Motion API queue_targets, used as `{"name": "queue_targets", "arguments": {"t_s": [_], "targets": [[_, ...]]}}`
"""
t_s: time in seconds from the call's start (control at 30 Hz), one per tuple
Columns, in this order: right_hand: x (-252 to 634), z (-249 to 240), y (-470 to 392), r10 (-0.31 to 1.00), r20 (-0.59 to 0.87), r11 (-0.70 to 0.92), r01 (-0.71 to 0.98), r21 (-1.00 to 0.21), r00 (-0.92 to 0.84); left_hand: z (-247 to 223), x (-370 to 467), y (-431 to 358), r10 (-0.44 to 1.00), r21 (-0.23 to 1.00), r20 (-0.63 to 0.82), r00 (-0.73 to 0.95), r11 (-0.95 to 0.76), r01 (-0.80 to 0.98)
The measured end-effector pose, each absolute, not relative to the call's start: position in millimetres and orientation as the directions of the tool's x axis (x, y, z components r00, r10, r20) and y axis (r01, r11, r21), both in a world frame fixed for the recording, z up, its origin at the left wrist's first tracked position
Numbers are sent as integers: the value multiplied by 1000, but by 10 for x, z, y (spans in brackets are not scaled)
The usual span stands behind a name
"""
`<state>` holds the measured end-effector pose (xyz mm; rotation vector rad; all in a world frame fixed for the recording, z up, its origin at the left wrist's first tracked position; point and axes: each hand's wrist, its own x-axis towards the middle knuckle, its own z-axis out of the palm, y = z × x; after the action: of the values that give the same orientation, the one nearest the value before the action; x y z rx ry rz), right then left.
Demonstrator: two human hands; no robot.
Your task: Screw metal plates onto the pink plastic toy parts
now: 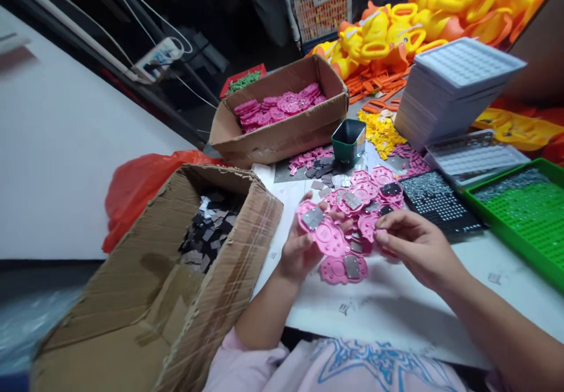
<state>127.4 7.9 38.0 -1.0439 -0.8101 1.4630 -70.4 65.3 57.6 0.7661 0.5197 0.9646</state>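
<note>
My left hand (301, 250) is closed round the edge of a pink plastic piece (328, 237) that carries a grey square plate (312, 218). To its right my right hand (408, 242) pinches something small at the edge of the pink pieces; its fingertips hide most of it. A heap of similar pink pieces (361, 192), some with grey or black squares, lies between and beyond the hands. One more pink piece (337, 270) with a grey plate rests on the white table (379, 315) below them.
An open cardboard box (229, 280) with dark squares stands left, another box (282, 139) of pink parts behind. A green cup (348, 142), stacked white trays (445, 104), a black tray (440, 204) and a green tray (529, 221) stand behind and right. Yellow toys (396, 33) are piled at the back.
</note>
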Motion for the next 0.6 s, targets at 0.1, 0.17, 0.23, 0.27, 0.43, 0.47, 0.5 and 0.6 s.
{"name": "queue_targets", "arguments": {"t_s": [0.1, 0.17, 0.23, 0.27, 0.43, 0.47, 0.5, 0.6], "targets": [[1149, 362, 44, 978, -197, -206, -399, -893, -64, 597, -712, 614, 930, 802, 21, 367, 204, -561], [1092, 342, 24, 970, -215, -242, -406, -881, -112, 609, -715, 590, 928, 815, 58, 369, 169, -554], [1062, 329, 15, 962, -236, -274, -415, -868, -140, 609, -717, 577, 916, 829, 85, 392, 154, -538], [1055, 326, 15, 958, -249, -287, -422, -860, -144, 605, -717, 577, 907, 833, 93, 410, 154, -531], [1058, 316, 23, 946, -302, -321, -435, -841, -115, 552, -717, 605, 874, 838, 89, 478, 194, -511], [1062, 307, 22, 946, -305, -320, -427, -846, -106, 541, -717, 608, 872, 838, 83, 483, 201, -508], [1065, 295, 19, 947, -307, -318, -416, -852, -97, 532, -716, 609, 870, 837, 80, 486, 206, -507], [1073, 261, 11, 947, -311, -319, -384, -866, -85, 519, -712, 602, 870, 843, 63, 490, 216, -492]]}}
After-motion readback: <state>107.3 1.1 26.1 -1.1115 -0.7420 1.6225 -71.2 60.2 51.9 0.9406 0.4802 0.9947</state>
